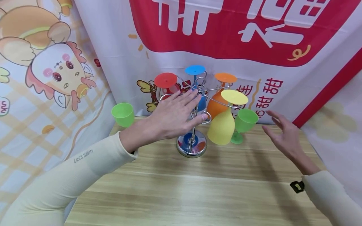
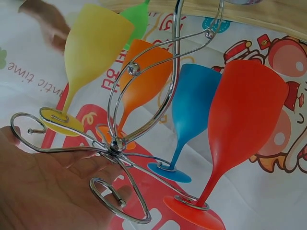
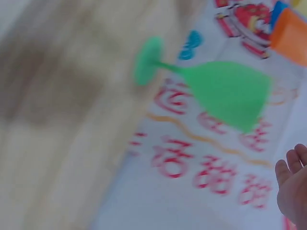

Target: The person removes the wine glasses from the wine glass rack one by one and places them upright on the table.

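A chrome stemware rack (image 1: 192, 147) stands on the table, with red (image 2: 244, 110), blue (image 2: 194, 100), orange (image 2: 146, 72) and yellow goblets (image 1: 222, 127) hanging upside down by their feet from its wire arms. My left hand (image 1: 172, 116) lies flat over the rack's top, fingers extended toward the centre knob. Close to the palm, a curled wire loop (image 2: 108, 201) carries no goblet. To the right of the rack, my right hand (image 1: 285, 138) is held with fingers spread, just beside an upright green goblet (image 1: 245, 121). It holds nothing.
Another green goblet (image 1: 123, 114) stands to the left, partly hidden by my left forearm. The wood-grain table (image 1: 181, 194) reaches back to a printed red and white cloth (image 1: 226, 37). Patterned cloth (image 1: 25, 131) hangs along the left side.
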Action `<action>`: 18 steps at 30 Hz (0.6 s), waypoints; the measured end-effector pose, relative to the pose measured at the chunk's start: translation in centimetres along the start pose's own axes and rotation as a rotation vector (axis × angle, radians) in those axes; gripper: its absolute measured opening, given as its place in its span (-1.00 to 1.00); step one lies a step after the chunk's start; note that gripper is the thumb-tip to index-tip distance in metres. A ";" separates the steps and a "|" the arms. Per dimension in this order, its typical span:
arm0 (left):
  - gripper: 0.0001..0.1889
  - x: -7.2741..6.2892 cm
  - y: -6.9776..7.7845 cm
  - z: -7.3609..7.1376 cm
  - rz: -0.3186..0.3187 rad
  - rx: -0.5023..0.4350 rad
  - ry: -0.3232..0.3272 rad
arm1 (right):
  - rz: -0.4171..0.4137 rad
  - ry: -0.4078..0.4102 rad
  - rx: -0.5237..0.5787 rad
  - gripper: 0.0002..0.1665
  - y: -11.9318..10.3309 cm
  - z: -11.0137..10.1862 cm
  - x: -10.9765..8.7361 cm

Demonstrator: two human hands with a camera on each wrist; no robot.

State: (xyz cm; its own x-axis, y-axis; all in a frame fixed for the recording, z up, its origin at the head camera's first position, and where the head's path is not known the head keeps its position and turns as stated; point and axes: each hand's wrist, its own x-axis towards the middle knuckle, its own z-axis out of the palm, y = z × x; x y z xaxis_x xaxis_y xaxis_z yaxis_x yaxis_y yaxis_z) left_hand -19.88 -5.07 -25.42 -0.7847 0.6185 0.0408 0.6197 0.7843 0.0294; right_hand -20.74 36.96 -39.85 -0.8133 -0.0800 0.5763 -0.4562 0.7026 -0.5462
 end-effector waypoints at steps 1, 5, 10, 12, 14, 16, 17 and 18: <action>-0.11 0.0 0.0 0.0 0.000 -0.001 0.000 | -0.043 0.012 -0.019 -0.15 -0.7 -0.1 0.5; -0.11 -0.1 0.0 0.0 0.003 -0.004 0.005 | -0.156 0.020 -0.073 -0.08 -3.7 -0.4 2.0; -0.11 -0.1 0.0 0.0 0.003 -0.010 0.005 | -0.246 -0.002 -0.095 -0.02 -7.2 -0.7 3.7; -0.12 -0.1 0.0 0.0 0.005 -0.008 0.005 | -0.309 -0.007 -0.094 0.00 -8.3 -0.7 4.4; -0.13 -0.2 0.0 -0.1 0.006 -0.003 0.007 | -0.380 -0.016 -0.088 -0.06 -9.2 -0.7 5.0; -0.13 -0.2 0.0 -0.1 0.011 0.000 0.011 | -0.453 -0.028 -0.079 -0.25 -9.8 -0.6 5.6; -0.14 -0.2 0.0 -0.1 0.013 0.003 0.012 | -0.487 -0.033 -0.074 -0.33 -10.1 -0.6 5.8; -0.13 -0.2 0.1 -0.1 0.015 0.003 0.013 | -0.514 -0.042 -0.074 -0.38 -10.3 -0.5 6.0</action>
State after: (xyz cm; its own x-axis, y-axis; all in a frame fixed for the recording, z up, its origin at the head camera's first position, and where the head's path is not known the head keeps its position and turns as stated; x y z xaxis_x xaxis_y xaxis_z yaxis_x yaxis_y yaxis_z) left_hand -19.68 -5.13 -25.28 -0.7752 0.6295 0.0537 0.6312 0.7752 0.0253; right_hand -20.74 29.59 -30.39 -0.5055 -0.4554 0.7329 -0.7749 0.6131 -0.1535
